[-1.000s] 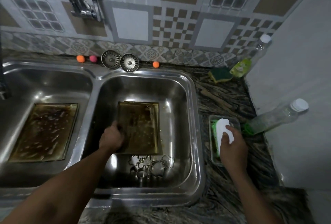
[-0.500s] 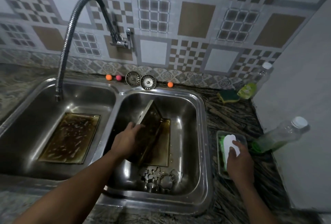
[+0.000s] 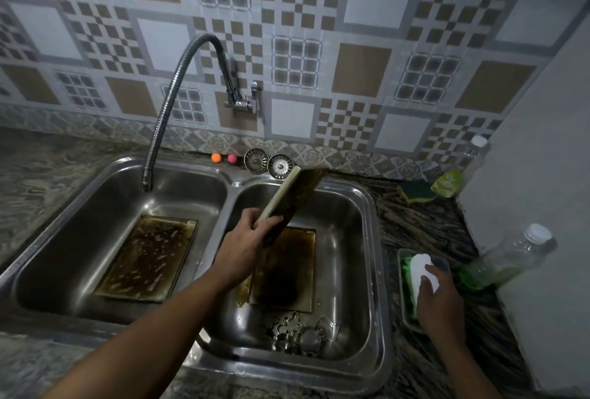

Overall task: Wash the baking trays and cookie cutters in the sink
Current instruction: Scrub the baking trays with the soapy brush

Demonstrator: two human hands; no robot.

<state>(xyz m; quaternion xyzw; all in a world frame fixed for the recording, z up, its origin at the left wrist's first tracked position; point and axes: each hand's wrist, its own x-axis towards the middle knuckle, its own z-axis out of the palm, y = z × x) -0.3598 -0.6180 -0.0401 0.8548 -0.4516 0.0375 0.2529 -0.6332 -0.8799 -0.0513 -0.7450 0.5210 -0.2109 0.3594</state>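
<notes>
Tray (image 3: pixel 289 199) gripped at its lower edge by left hand (image 3: pixel 242 248), tilted above right basin (image 3: pixel 357 239); right hand (image 3: pixel 439 299) curled round brush (image 3: pixel 419 271) on desk (image 3: pixel 415 223). Greasy hold: liable to slip, clattering onto cutters (image 3: pixel 300 331).

1. Back wall (image 3: pixel 287 31): tiles in grey, white and tan, with checkers, grids and plain squares.
2. Floral border strip (image 3: pixel 335 156) runs along the wall's foot.
3. Countertop (image 3: pixel 424 229): dark stone, pale veins.
4. Right side: plain white wall (image 3: pixel 542 143).
5. Tap (image 3: pixel 242 101) fixed to the tiles; ribbed metal hose (image 3: pixel 172 105) arches left and down.
6. Light dim, cool.
</notes>
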